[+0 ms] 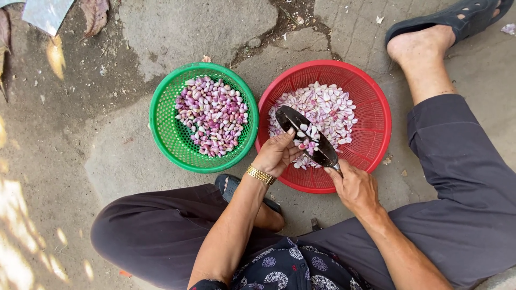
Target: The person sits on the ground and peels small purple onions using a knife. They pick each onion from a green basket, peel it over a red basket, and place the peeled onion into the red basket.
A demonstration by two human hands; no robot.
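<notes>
Fingers of both hands grip things — right hand [355, 188] knife [307, 137], left hand [277, 154] shallot — green basket [161, 121] beside.

Green basket [161, 115] at 9 o'clock: purple-white shallots [212, 115]. Red basket [371, 134] at 3 o'clock: pale pink slices [333, 110]. Knife [306, 134]: dark.

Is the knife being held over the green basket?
No, the knife in the right hand lies over the red basket, with the left hand against it.

Cracked concrete ground [183, 27], sun-dappled, with dry leaves [95, 13].
</notes>
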